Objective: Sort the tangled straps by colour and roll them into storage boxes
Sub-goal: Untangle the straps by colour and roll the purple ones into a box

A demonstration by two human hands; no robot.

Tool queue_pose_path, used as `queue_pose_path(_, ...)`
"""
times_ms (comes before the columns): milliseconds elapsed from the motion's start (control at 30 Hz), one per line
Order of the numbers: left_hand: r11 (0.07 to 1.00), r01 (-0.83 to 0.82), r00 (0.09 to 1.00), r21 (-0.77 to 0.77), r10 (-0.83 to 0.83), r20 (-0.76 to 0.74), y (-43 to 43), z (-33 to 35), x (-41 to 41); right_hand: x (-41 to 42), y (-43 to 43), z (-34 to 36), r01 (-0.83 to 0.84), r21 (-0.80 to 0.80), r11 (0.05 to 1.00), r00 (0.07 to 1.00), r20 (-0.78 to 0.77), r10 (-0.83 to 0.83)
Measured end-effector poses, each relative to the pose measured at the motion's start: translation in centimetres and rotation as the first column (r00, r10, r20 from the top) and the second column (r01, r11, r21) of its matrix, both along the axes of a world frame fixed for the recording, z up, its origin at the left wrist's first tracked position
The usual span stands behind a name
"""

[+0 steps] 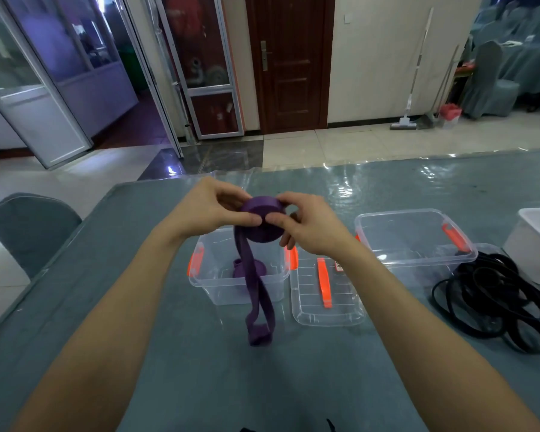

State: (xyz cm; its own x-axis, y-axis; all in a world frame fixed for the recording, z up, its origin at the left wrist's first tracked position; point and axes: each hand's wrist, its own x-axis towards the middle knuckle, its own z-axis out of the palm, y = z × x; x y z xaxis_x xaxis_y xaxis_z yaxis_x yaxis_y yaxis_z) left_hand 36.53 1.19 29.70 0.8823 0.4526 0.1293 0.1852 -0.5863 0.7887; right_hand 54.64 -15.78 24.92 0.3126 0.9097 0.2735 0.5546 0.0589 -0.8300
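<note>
I hold the purple roll (pixel 262 222) above the tabletop (pixel 200 369) with both hands. My left hand (pixel 206 210) pinches its left rim between thumb and fingers. My right hand (pixel 309 226) grips the right side, thumb pressed on the flat face. The loose tail (pixel 253 285) hangs from the roll, down in front of the open box (pixel 200 282), and its doubled end touches the tabletop. A purple coil (pixel 240 269) already lies inside that box. The lid (pixel 309 307) lies just right of the box, and a second box (pixel 412 238), lidded as far as I can tell, stands beyond it. The black straps (pixel 493 300) lie tangled at the far right.

I judge the winding mostly done, with only this tail left. To finish it well, I should:
- use one hand as the axle and turn the roll with the other;
- let the tail's weight give a light tension;
- line each wrap up edge to edge, or the coil will cone and spring apart;
- flatten the folded end before it reaches the roll;
- pinch the last wrap shut while lowering it beside the coil.
</note>
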Motion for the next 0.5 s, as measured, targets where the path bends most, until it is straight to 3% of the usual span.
queue_pose_path(67,0.983,0.010,0.991,-0.185,0.014,0.130,0.3,-1.2,-0.4,0.1,-0.1,0.0,0.008,0.099,0.995,0.982,-0.190,0.011)
queue_pose_path(167,0.942,-0.006,0.968,-0.336,0.090,0.233,-0.2,-2.6,-0.3,0.2,0.2,0.0,0.048,0.213,0.976,0.894,-0.444,0.053)
queue_pose_path(333,0.920,-0.071,0.919,-0.386,0.210,0.333,-0.9,-3.4,1.0,-0.7,0.7,-1.3,0.126,0.243,0.962,0.756,-0.652,0.065)
queue_pose_path(500,0.926,-0.055,0.958,-0.374,0.154,0.240,-1.2,-3.6,1.2,-1.3,1.1,-3.4,0.188,0.249,0.950,0.660,-0.749,0.066)
